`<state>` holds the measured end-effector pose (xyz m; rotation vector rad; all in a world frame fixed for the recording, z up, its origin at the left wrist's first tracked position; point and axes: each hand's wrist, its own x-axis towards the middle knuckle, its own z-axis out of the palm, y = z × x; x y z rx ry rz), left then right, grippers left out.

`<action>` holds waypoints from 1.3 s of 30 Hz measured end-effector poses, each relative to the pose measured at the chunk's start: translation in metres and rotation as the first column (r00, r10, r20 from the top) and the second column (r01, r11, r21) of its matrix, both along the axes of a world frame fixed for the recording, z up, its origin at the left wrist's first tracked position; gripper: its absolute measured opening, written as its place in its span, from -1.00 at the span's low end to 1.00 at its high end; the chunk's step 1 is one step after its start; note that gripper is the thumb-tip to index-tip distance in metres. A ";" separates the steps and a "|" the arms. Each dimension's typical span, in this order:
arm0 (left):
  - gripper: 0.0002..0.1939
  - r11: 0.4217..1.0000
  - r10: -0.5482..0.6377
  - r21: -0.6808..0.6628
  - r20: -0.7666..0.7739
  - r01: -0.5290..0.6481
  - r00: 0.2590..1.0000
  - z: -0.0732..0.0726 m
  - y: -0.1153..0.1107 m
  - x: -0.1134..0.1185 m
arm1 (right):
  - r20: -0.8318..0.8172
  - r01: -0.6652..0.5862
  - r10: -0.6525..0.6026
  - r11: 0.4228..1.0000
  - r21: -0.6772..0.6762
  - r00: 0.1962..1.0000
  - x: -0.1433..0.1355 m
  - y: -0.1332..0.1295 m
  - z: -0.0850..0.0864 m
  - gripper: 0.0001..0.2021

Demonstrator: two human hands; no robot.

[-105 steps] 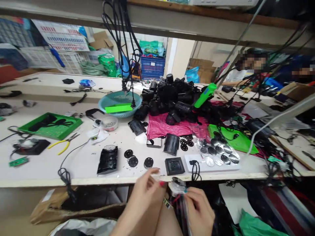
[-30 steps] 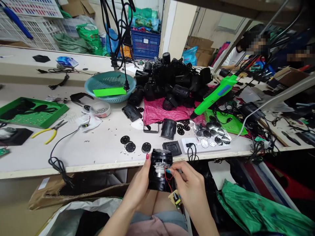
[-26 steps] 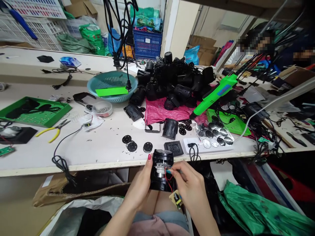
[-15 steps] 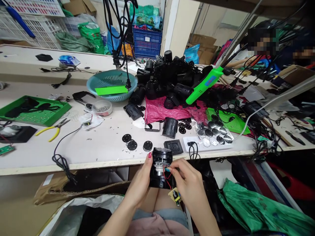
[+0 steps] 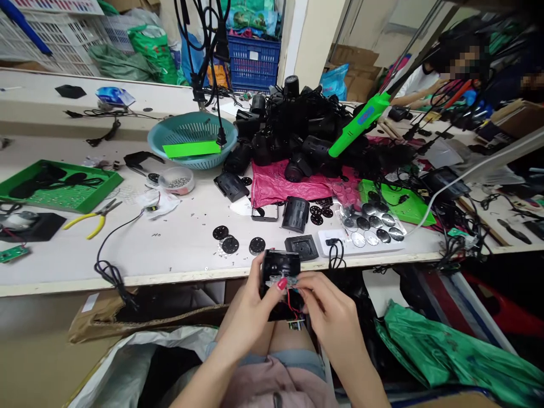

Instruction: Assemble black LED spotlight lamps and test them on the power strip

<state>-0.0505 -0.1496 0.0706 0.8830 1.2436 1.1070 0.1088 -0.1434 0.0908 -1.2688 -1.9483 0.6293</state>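
Housing points its long axis toward the bench, open side up, hands gripping it and its inner parts.

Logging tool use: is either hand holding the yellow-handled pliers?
No, the pliers lie on the bench, while the left hand and right hand are both at the black housing.

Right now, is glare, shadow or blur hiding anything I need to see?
Head view: bright reflections on the round discs; same view: fine parts of the black housing look indistinct, red wires readable; head view, right: deep shadow below the bench, pixelated patch above.
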 end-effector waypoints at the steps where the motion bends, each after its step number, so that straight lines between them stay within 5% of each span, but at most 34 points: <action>1: -0.36 0.999 -0.013 0.042 -0.036 0.014 0.999 0.001 -0.002 0.001 | 0.006 -0.003 0.002 1.000 0.019 1.000 0.003 -0.002 -0.001 -0.79; 8: -0.17 0.984 -0.114 0.135 -0.029 0.117 0.993 0.008 -0.005 0.009 | 0.131 -0.059 0.049 0.996 0.071 0.990 0.020 -0.010 0.001 -0.79; 18: -0.36 0.988 -0.073 0.136 -0.025 0.076 0.997 0.017 -0.004 0.012 | 0.384 -0.132 0.042 0.968 0.212 0.923 0.020 -0.002 0.018 -0.80; 31: -0.56 0.985 -0.055 0.163 0.012 0.052 0.998 0.026 -0.001 0.019 | 0.337 -0.106 0.028 0.970 0.217 0.941 0.021 -0.014 0.020 -0.81; 39: -0.61 0.995 -0.003 0.102 0.015 0.001 1.000 0.017 0.000 0.013 | 0.272 -0.112 0.058 0.976 0.189 0.961 0.011 -0.005 0.014 -0.81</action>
